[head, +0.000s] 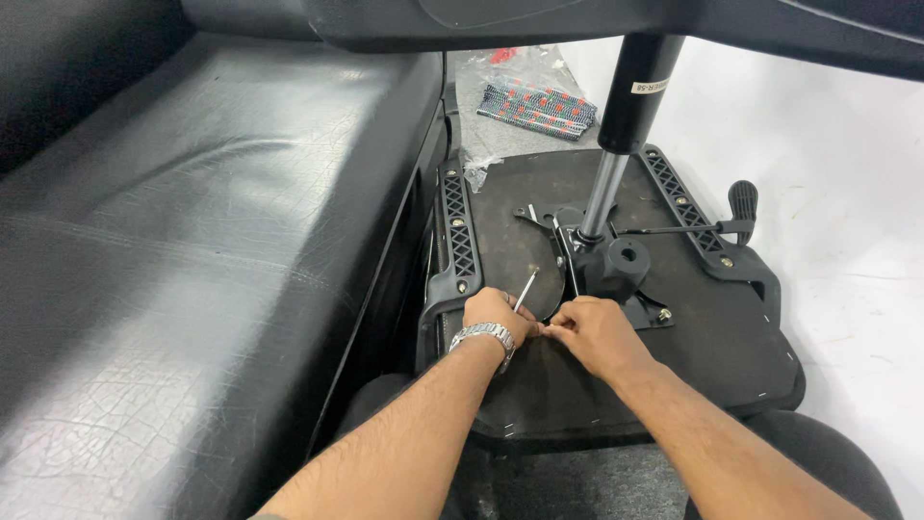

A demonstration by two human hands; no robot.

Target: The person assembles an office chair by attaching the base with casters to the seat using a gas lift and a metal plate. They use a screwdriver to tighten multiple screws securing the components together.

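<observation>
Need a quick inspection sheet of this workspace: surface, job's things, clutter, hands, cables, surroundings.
Surface: upturned chair seat underside, dark board.
Job's things: thin metal tool in left hand; black tilt mechanism; gas cylinder; lever.
Clutter: patterned packet and plastic wrap beyond the seat.
Hands: left hand grips the tool; right hand fingertips meet it, contents hidden.
Cables: nothing seen.
Surroundings: black leather sofa left, white floor right.

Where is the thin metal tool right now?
Head view, centre: the thin metal tool sticks up from the left hand, over the chair underside, beside the right hand.
</observation>
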